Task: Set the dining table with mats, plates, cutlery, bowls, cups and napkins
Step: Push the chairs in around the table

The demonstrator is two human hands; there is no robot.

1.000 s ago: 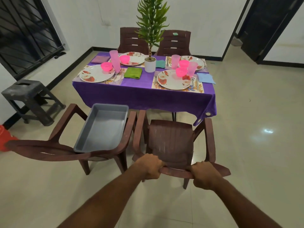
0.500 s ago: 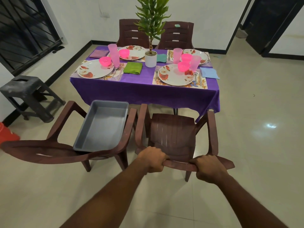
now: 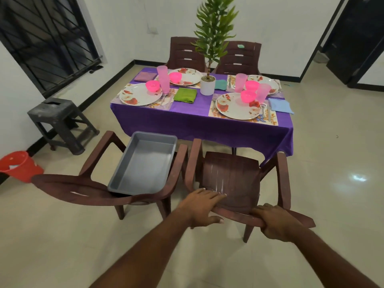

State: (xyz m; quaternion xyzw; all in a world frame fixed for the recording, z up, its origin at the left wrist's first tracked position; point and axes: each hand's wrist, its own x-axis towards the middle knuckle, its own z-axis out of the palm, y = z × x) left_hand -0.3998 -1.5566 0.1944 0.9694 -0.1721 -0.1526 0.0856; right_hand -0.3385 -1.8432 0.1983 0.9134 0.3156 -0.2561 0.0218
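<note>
Both hands on brown chair (image 3: 232, 179) backrest: L hand (image 3: 200, 206) fingers flat, R hand (image 3: 274, 222) gripping, table (image 3: 207, 123) straight ahead beyond fingertips.

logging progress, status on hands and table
Left hand fingers straightening on chair back, right hand gripping it. Table set, four places. Gray tray on neighboring chair.

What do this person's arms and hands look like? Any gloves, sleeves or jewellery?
Both forearms are bare as far as the frame shows: no sleeves in view. The left hand and right hand wear no gloves, and no watch, bracelet or ring is visible.
</note>
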